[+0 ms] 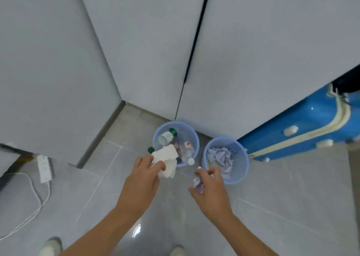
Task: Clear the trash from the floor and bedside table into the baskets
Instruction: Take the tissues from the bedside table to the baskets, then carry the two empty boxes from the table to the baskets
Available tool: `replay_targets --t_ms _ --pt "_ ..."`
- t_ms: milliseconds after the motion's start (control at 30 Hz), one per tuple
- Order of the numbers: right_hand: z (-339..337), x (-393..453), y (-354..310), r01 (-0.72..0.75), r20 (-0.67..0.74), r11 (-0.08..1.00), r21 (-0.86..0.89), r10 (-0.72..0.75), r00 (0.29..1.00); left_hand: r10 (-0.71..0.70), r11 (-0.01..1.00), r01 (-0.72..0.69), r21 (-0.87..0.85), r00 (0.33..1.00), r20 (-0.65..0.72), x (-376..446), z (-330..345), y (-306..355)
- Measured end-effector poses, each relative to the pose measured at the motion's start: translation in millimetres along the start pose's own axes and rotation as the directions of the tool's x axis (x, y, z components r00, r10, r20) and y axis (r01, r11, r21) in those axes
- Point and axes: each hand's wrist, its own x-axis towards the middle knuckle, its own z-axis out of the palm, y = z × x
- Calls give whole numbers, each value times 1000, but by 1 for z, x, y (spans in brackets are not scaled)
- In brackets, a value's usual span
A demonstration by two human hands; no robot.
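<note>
Two baskets (226, 159), suitcase (296, 127) beside, power strip (45, 168)

suitcase (303, 131) cut off right; shoes (51, 246) cropped below

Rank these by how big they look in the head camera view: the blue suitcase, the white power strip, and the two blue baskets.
1. Blue suitcase, partly cut off.
2. Left basket and right basket: look alike, so no ranking between them.
3. White power strip.

bottle basket (191, 137) left of paper basket (241, 175)
</note>
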Motion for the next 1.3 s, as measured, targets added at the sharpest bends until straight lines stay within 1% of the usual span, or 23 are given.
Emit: replay_targets --t_ms 167,300,367,467,500,567,600,667,733,833,933,1000,1067,1133,1200,1267,1300 --pt "-22 10 101 -175 -73 984 34 178 981 80 996 -76 -47 992 93 42 79 56" --pt "-30 45 161 -261 -81 965 10 260 962 129 990 -122 -64 983 129 86 144 86" --pt "-28 67 182 -295 -88 955 -4 293 952 125 991 -116 -66 981 147 111 175 96" --pt "-21 99 206 -329 -106 943 -41 324 940 76 996 -65 -61 980 182 149 216 105" --pt "-17 107 213 -339 -100 940 -47 333 938 69 997 -59 -51 976 207 160 228 108" --pt "-7 119 226 -343 -60 938 -45 341 938 76 997 -80 3 950 303 179 245 112" --pt "-3 121 230 -341 -36 939 -50 340 940 70 996 -88 34 930 361 185 249 113" --pt "-1 120 234 -349 -15 935 -60 348 937 64 994 -96 54 902 427 193 248 113" --pt "-5 106 224 -357 -21 933 -53 356 934 116 992 -125 -7 898 425 187 233 109" --pt "-17 74 196 -317 -54 948 -29 315 948 232 970 -187 -153 897 376 161 190 110" --pt "-31 44 150 -255 -31 967 -25 254 967 224 967 -178 -183 936 271 121 126 110" --pt "-44 31 103 -192 -23 981 -1 192 981 167 975 -130 -177 963 211 90 71 101" --pt "-61 19 47 -132 -18 990 37 133 991 77 988 -54 -143 985 158 60 13 91" --pt "-78 9 -20 -32 41 998 50 30 999 -19 995 27 -93 997 80 27 -53 78" --pt "-96 -3 -86 59 102 997 45 -64 993 -79 995 79 -64 997 3 -1 -114 68" --pt "-109 -13 -167 199 119 978 60 -204 972 -172 984 167 -62 981 -88 -33 -185 51" --pt "-116 -18 -192 238 117 969 70 -245 962 -189 981 183 -60 976 -112 -41 -204 47"
